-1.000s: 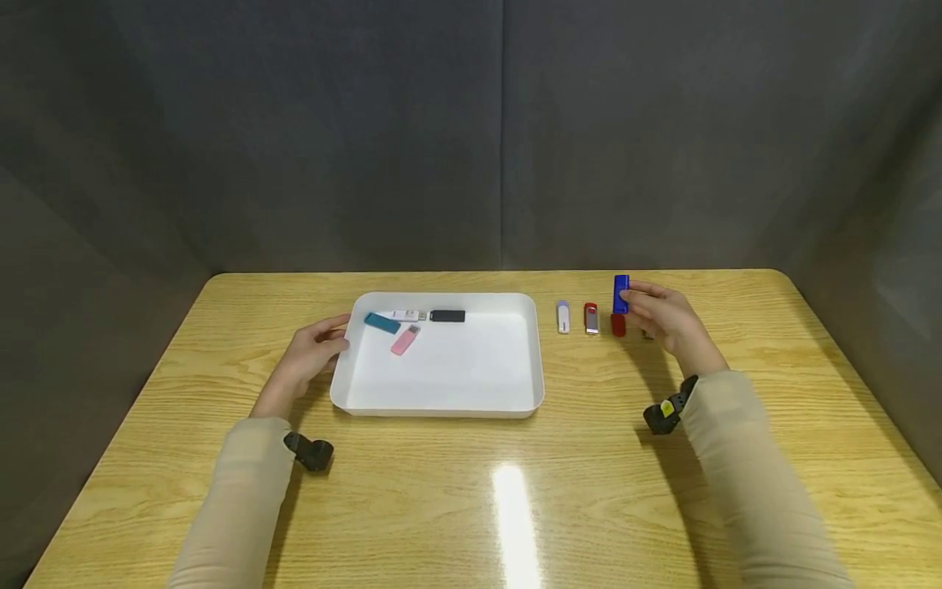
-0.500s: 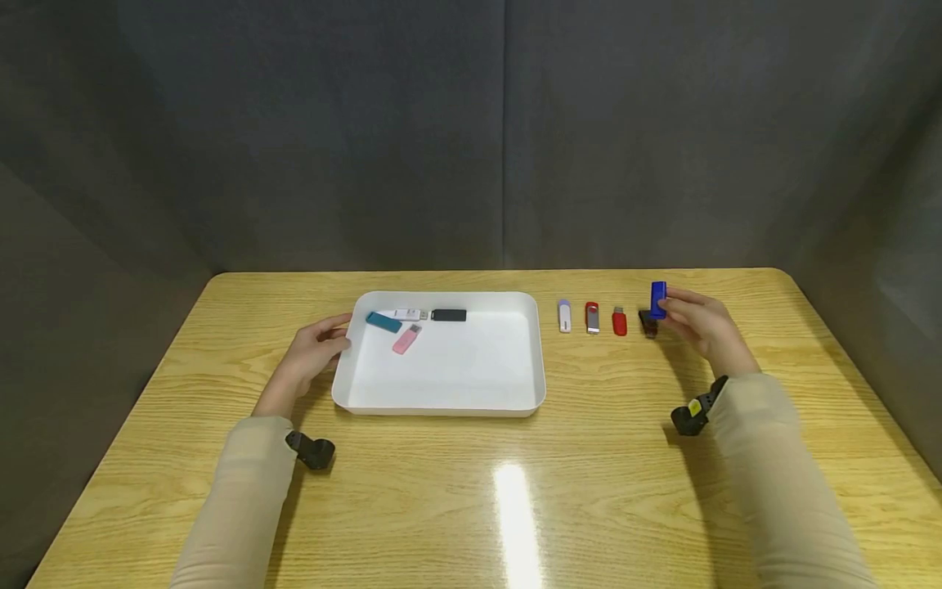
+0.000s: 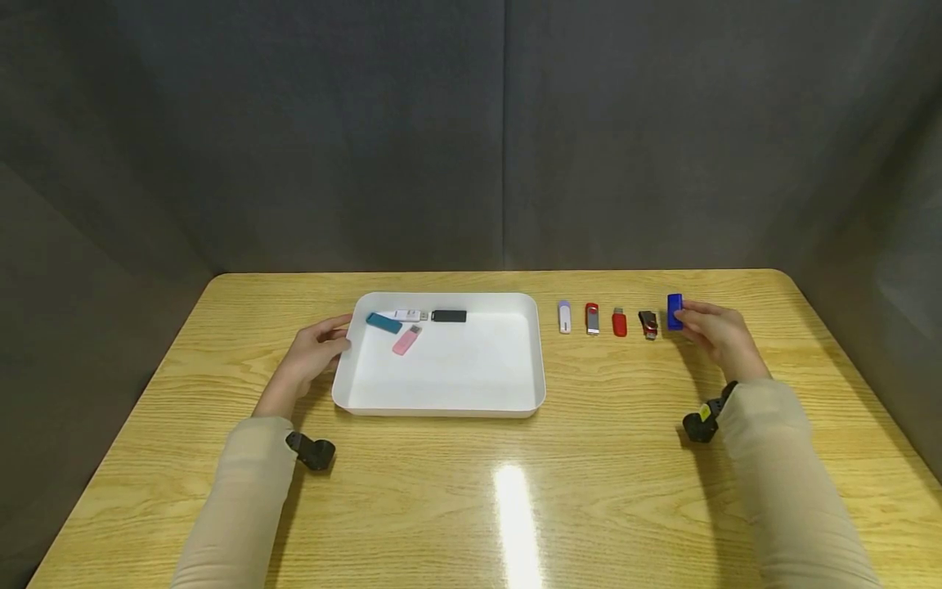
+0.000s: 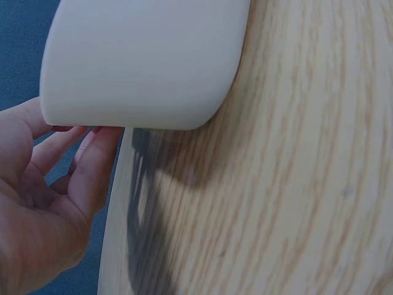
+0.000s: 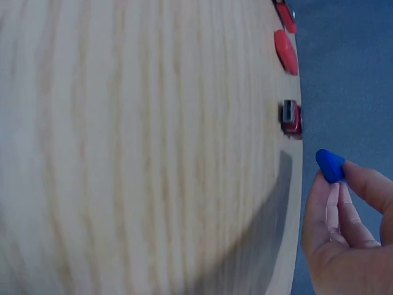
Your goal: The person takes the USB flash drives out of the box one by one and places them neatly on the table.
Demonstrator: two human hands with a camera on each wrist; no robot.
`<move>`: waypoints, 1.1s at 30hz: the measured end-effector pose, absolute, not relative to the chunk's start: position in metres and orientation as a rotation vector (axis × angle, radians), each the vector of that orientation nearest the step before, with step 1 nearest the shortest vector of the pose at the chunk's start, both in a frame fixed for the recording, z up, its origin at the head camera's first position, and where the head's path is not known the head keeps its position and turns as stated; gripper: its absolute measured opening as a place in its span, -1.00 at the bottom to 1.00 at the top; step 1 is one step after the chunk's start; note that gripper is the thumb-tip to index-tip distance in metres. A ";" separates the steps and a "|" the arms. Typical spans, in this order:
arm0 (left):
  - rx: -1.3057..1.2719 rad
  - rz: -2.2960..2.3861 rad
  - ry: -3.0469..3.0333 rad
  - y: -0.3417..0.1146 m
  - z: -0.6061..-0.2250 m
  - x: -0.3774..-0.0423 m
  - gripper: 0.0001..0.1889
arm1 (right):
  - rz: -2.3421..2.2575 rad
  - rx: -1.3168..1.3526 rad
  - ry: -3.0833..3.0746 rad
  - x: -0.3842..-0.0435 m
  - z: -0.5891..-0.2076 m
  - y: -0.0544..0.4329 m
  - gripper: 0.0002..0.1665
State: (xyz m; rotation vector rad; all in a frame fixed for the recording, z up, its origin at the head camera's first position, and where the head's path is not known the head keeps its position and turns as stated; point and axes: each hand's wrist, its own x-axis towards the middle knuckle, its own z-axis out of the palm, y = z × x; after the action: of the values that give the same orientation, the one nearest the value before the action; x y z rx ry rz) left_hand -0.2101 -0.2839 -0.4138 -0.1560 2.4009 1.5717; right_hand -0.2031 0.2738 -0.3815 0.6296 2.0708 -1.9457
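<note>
Wooden table (image 3: 412, 507). White tray (image 3: 456, 368) left of centre; left hand (image 3: 307, 356) touches its left wall, fingers loose. Right hand (image 3: 719, 334), far right, pinches blue drive (image 3: 674, 312), not yet released. Four row drives (image 3: 620, 322) already laid; four tray drives (image 3: 406, 341) left.

The site appears to be a screened-off, lab-like booth; the building type cannot be determined. Dark grey screens (image 3: 353, 139) stand beyond the grip of the right hand (image 3: 724, 334) and to either side of it. A wood-grain table (image 3: 611, 491) lies beneath it. A wrist camera (image 3: 700, 426) sits just behind it. A strip of glare (image 3: 518, 523) marks the table, left of and nearer than the grip.
</note>
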 end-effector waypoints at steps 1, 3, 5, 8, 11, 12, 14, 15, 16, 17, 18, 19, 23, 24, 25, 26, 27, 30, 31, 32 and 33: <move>-0.158 1.570 2.400 -0.284 -0.414 -0.210 -0.44 | -1.932 0.635 2.082 -0.203 -0.382 0.275 -0.35; -0.160 1.569 2.398 -0.284 -0.414 -0.210 -0.44 | -1.900 0.636 2.107 -0.202 -0.384 0.278 -0.24; -0.162 1.568 2.398 -0.284 -0.414 -0.210 -0.44 | -1.881 0.643 2.115 -0.202 -0.386 0.280 -0.18; -0.160 1.568 2.397 -0.284 -0.414 -0.210 -0.44 | -1.893 0.642 2.111 -0.201 -0.388 0.282 -0.20; -0.159 1.568 2.398 -0.284 -0.414 -0.210 -0.44 | -1.911 0.627 2.108 -0.200 -0.391 0.284 -0.29; -0.159 1.568 2.399 -0.284 -0.414 -0.210 -0.44 | -1.926 0.621 2.102 -0.200 -0.392 0.284 -0.34; -0.162 1.568 2.400 -0.284 -0.415 -0.210 -0.44 | -1.926 0.604 2.112 -0.200 -0.393 0.284 -0.45; -0.164 1.568 2.400 -0.284 -0.416 -0.210 -0.44 | -1.915 0.594 2.125 -0.200 -0.394 0.284 -0.45; -0.164 1.569 2.400 -0.285 -0.416 -0.210 -0.44 | -1.903 0.586 2.142 -0.200 -0.395 0.284 -0.44; -0.166 1.570 2.399 -0.285 -0.416 -0.210 -0.44 | -1.884 0.579 2.161 -0.201 -0.396 0.284 -0.43; -0.166 1.571 2.398 -0.285 -0.416 -0.211 -0.44 | -1.860 0.573 2.185 -0.201 -0.396 0.284 -0.40; -0.167 1.571 2.397 -0.285 -0.417 -0.211 -0.44 | -1.829 0.564 2.213 -0.201 -0.397 0.284 -0.36; -0.171 1.571 2.394 -0.285 -0.417 -0.210 -0.44 | -1.750 0.525 2.290 -0.200 -0.398 0.283 -0.26; -0.172 1.569 2.395 -0.285 -0.416 -0.210 -0.44 | -1.740 0.514 2.305 -0.200 -0.398 0.283 -0.26; -0.175 1.568 2.395 -0.284 -0.416 -0.210 -0.44 | -1.731 0.502 2.323 -0.199 -0.398 0.282 -0.26; -0.174 1.568 2.395 -0.284 -0.416 -0.210 -0.44 | -1.724 0.494 2.339 -0.199 -0.398 0.282 -0.26; -0.176 1.566 2.396 -0.284 -0.416 -0.210 -0.44 | -1.710 0.487 2.359 -0.199 -0.398 0.281 -0.27; -0.175 1.563 2.402 -0.284 -0.415 -0.211 -0.44 | -1.685 0.487 2.415 -0.200 -0.398 0.279 -0.31; -0.175 1.564 2.403 -0.284 -0.415 -0.211 -0.44 | -1.668 0.494 2.439 -0.200 -0.398 0.278 -0.32; -0.173 1.563 2.405 -0.284 -0.415 -0.211 -0.44 | -1.652 0.506 2.457 -0.201 -0.398 0.277 -0.33; -0.175 1.562 2.406 -0.284 -0.415 -0.211 -0.44 | -1.630 0.516 2.479 -0.201 -0.398 0.276 -0.35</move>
State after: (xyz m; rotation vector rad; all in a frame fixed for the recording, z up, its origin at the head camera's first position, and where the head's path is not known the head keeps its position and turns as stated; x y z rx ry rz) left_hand -0.2109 -0.2844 -0.4151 -0.1747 2.4057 1.5623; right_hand -0.2013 0.2758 -0.3979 0.5162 2.4792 -1.6300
